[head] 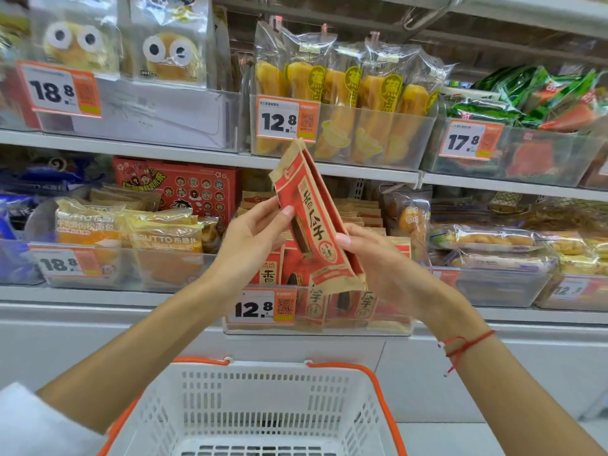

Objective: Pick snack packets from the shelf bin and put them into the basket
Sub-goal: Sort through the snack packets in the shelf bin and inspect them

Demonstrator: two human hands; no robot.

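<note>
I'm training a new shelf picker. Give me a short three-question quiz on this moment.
1. True or false: both hands hold the red-and-tan packet.
2. Which price tag is on the bin of matching packets? A 12.8, B 17.8, C 18.8
3. Where is the basket relative to the hands?

Key: 1 true, left hand and right hand grip it. 2 A. 3 Below them.

- Red-and-kraft snack packets, tilted, held up in front of clear shelf bin full of matching packets.
- White slatted basket, orange-rimmed, below.
</note>
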